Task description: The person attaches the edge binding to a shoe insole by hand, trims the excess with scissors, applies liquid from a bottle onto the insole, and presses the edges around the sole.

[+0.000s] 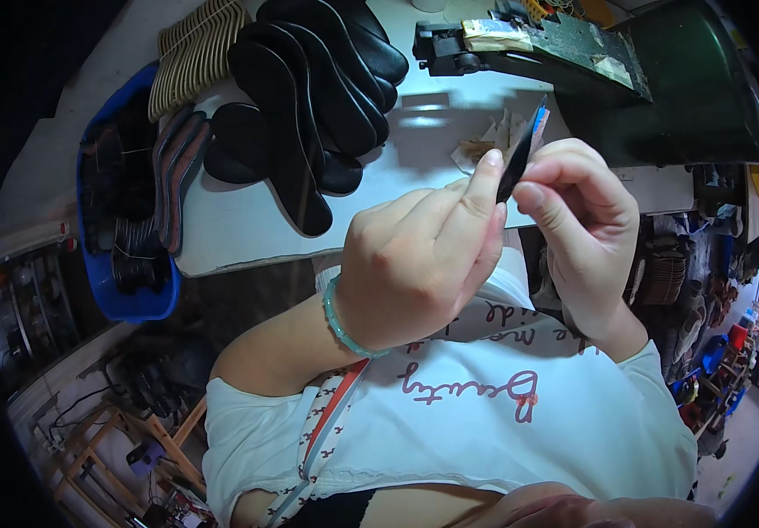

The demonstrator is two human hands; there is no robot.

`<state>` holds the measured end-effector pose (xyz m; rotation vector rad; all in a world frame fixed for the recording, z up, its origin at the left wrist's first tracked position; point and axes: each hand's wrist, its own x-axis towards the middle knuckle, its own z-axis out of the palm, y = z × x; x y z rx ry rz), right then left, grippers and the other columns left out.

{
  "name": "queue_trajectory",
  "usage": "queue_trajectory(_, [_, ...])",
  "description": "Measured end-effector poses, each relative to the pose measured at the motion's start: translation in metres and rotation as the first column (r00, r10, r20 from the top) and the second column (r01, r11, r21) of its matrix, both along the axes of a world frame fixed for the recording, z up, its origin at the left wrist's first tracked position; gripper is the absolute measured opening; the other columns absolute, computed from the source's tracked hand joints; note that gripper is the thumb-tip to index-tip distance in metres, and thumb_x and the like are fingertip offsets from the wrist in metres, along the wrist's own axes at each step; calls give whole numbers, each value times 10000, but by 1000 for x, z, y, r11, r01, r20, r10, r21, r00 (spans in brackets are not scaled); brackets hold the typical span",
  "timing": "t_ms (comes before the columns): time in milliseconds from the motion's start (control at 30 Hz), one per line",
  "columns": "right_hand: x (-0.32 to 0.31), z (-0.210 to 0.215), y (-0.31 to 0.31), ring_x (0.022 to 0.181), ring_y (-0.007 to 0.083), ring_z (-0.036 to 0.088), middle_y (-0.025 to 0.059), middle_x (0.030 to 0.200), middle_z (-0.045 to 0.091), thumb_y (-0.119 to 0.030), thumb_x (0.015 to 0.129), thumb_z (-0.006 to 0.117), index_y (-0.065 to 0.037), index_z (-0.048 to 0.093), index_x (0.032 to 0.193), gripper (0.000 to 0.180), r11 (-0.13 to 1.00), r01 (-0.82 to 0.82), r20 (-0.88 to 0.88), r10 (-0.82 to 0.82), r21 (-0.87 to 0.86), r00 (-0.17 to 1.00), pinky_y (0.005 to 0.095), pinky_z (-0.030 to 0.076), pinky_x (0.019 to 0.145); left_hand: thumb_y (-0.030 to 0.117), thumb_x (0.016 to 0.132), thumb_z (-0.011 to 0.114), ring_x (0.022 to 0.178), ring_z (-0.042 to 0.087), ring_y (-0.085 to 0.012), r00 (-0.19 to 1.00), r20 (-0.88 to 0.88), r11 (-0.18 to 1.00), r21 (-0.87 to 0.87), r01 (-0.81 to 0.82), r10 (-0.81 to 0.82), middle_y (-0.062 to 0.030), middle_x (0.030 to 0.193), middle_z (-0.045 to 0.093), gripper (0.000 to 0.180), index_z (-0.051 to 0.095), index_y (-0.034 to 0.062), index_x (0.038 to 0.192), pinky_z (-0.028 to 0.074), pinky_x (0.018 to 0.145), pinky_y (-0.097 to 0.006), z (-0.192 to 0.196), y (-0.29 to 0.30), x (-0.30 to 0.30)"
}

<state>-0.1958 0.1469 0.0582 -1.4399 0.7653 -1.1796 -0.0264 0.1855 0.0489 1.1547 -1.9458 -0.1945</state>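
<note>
Black piece (517, 169): likely light, pliable; hold by edges. Left hand (423, 255) pinching it; right hand (589, 220) curled alongside, grip unclear.

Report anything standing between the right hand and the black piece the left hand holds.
Nothing visible does: the right hand has its fingers close beside the black piece in the left hand; whether they touch is unclear.

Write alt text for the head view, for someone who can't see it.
A person's left hand holds a thin black piece, the right hand's fingertips at its edge, at a white table. Black insoles lie piled at left, near a blue bin; a green machine stands at right.
</note>
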Motion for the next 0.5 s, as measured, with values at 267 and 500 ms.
queue_trajectory(267, [-3,0,-2,794,135,585,82,899,593,110,809,676,47,633,942,154,968,0,-123,-32,-252,992,230,477,696,5,844,628,599,632,-221,999,45,1000,-11,2,-2,-138,779,664,351,605,-112,1174,493,534,-302,3,4,-5])
queue_trajectory(500, [-6,7,-4,732,116,458,57,887,501,44,856,616,30,536,944,119,943,-54,-279,-42,-328,959,222,404,664,3,826,652,562,616,-222,999,34,997,-82,7,-5,-128,739,649,326,624,-114,1129,481,504,-300,2,-1,-9])
